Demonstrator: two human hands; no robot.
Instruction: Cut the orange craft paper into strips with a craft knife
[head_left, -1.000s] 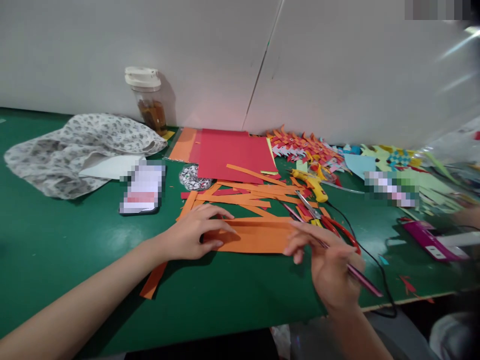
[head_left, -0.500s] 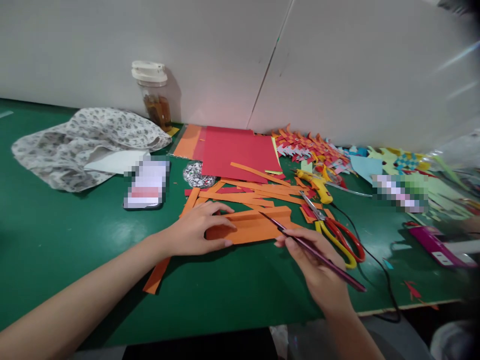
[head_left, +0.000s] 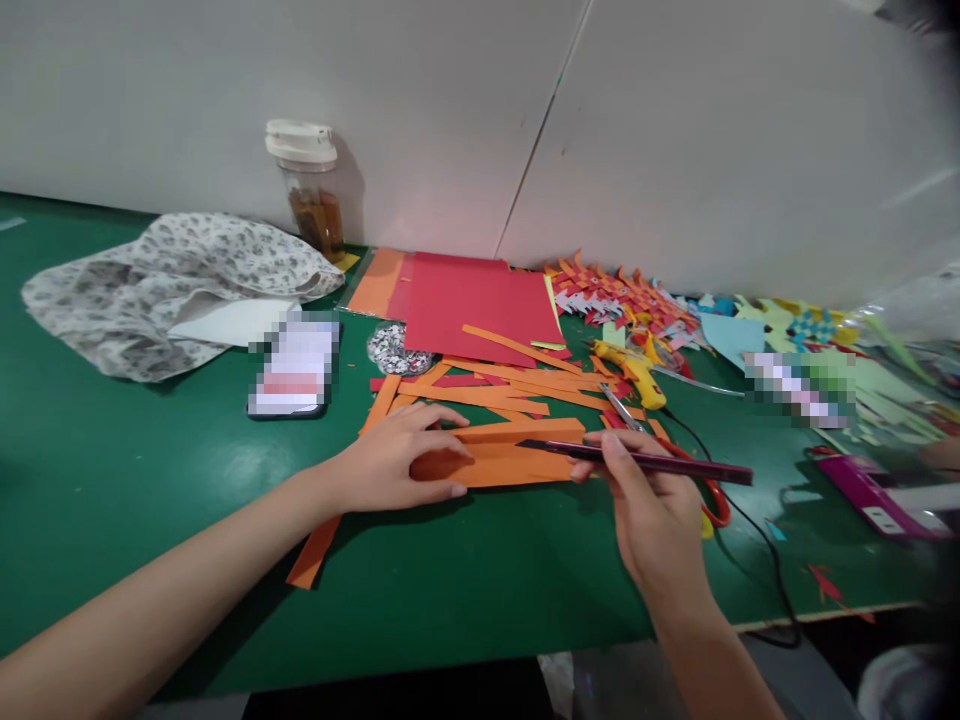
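Note:
My left hand [head_left: 401, 458] rests with fingers apart on the left end of a folded orange paper [head_left: 517, 462], which lies flat with a crease along its length. In my right hand [head_left: 652, 500] is a slim purple craft knife [head_left: 675, 464], held like a pen. Its dark, slanted tip points left and is over the middle of the orange paper; whether it touches cannot be made out. One orange strip [head_left: 315, 555] sticks out below my left wrist. Several more orange strips [head_left: 480, 395] lie behind the paper. Scissors [head_left: 621, 408] are partly hidden behind my right hand.
On the green table [head_left: 420, 610] stand a lidded cup [head_left: 311, 195], a patterned cloth [head_left: 180, 280] and a phone [head_left: 296, 365]. Red sheets [head_left: 480, 305] and a bag of googly eyes [head_left: 397, 348] lie behind. To the right are a yellow glue gun [head_left: 637, 378], its cable, and a purple tool [head_left: 866, 490].
My right hand has turned the craft knife flatter, its back end now higher and its tip slightly lower. The hand now covers more of the scissors. My left hand stays in place.

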